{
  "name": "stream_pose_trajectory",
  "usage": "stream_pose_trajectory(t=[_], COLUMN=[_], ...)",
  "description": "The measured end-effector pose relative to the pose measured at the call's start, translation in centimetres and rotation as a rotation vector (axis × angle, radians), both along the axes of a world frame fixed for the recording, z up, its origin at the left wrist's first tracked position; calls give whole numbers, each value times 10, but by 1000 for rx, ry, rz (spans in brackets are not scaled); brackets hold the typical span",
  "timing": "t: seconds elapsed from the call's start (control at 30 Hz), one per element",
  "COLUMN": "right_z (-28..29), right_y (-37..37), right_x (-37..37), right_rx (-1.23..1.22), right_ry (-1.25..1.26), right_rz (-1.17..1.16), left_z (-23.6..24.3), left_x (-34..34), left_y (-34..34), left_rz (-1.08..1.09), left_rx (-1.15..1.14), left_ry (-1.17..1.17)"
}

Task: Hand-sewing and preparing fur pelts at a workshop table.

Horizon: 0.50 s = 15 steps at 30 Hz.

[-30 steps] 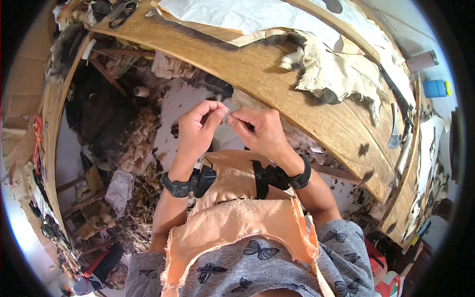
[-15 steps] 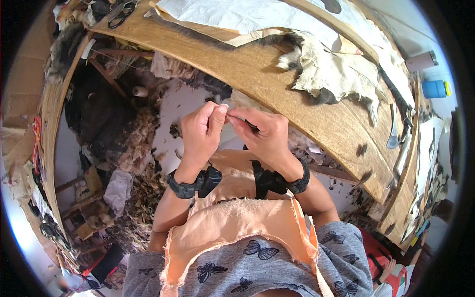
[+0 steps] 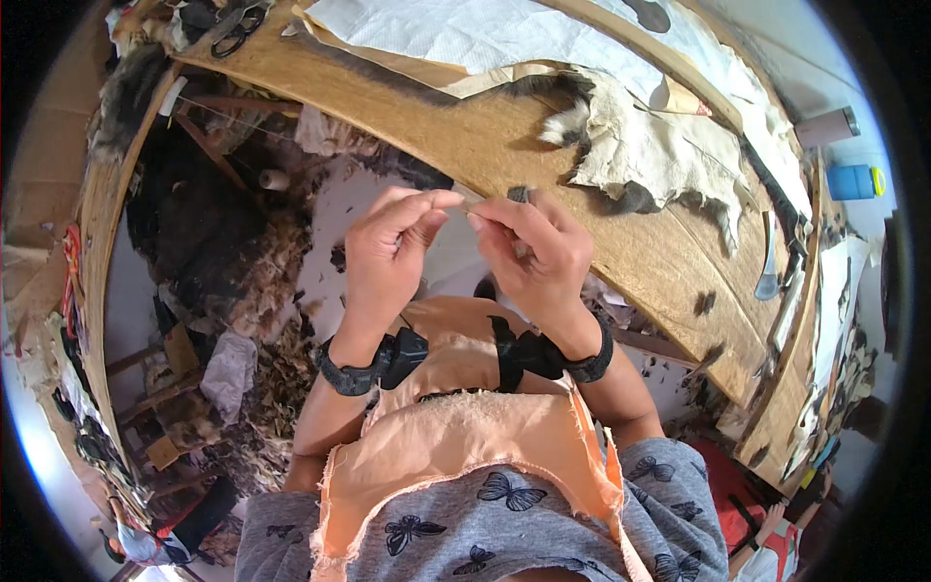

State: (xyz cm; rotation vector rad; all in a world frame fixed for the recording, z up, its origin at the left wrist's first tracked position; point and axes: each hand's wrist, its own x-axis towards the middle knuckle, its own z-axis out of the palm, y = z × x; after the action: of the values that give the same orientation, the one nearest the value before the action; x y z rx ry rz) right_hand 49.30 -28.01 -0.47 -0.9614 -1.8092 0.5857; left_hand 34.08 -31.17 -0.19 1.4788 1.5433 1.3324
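My left hand [image 3: 380,254] and my right hand [image 3: 539,254] are raised in front of my apron [image 3: 465,427], near the edge of the wooden board. Both are closed in a pinch, fingertips almost meeting. Whatever sits between the fingertips is too fine to name. A small dark band-like thing [image 3: 519,195] shows by the fingers of my right hand. Beyond it on the board lies a pale animal hide [image 3: 659,141], dark and white fur along its edges.
Black-handled scissors [image 3: 236,34] lie at the board's far left. White paper [image 3: 465,34] and a wooden strip [image 3: 630,44] cover the back. To the right are a blade-like tool [image 3: 768,267] and a blue container [image 3: 853,182]. Fur scraps [image 3: 276,388] litter the floor. Other people work at both lower corners.
My hands have drawn slightly apart, the right one moving right. The fingertips that were pressed together now show a small gap.
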Motion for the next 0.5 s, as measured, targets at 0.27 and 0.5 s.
stream_pose_trajectory(t=[0.27, 0.5], right_z=[-3, -4], right_y=[2, 0], right_x=[-18, -21], right_rx=[191, 299], right_ry=[125, 119], right_rz=[7, -10], left_z=[4, 7], left_x=[1, -3], left_y=[-7, -12], left_rz=[-84, -125], left_rx=[-40, -76], left_ry=[26, 72])
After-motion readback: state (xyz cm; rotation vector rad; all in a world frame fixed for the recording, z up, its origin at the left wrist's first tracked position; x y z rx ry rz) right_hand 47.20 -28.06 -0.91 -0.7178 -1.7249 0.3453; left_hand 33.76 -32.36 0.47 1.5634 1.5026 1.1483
